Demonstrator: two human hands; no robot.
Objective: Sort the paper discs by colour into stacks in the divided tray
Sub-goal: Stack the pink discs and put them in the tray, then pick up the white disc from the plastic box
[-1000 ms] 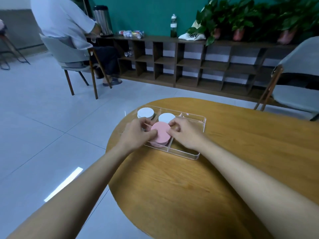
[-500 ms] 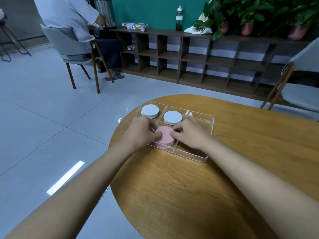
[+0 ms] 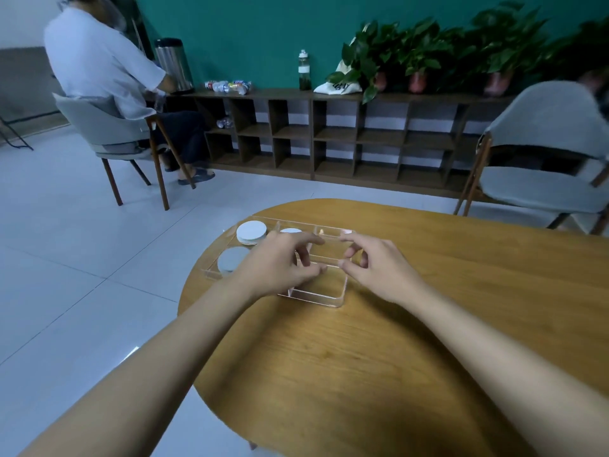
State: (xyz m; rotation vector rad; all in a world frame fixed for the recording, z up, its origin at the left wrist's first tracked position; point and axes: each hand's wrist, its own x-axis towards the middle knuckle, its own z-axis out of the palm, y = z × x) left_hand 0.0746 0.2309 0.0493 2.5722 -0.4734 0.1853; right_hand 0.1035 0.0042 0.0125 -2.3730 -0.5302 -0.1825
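A clear divided tray (image 3: 330, 301) lies on the round wooden table near its left edge. A white disc stack (image 3: 251, 232) sits in the far left compartment, and a second white stack (image 3: 290, 230) peeks out beside it. In the near left compartment there is a grey stack (image 3: 230, 258). My left hand (image 3: 280, 262) hovers over the tray's middle with fingers curled apart and nothing in them. My right hand (image 3: 374, 263) hovers over the right side, also holding nothing. The pink stack is hidden behind my left hand.
The wooden table (image 3: 379, 357) extends right and towards me. A grey chair (image 3: 543, 173) stands at the far right. A seated person (image 3: 99, 70) on another chair is at the far left, in front of a low shelf (image 3: 346, 136) with plants.
Both hands have let go of the pink stack and lifted off it with fingers spread. The view has tilted up, and the grey stack now shows at the left.
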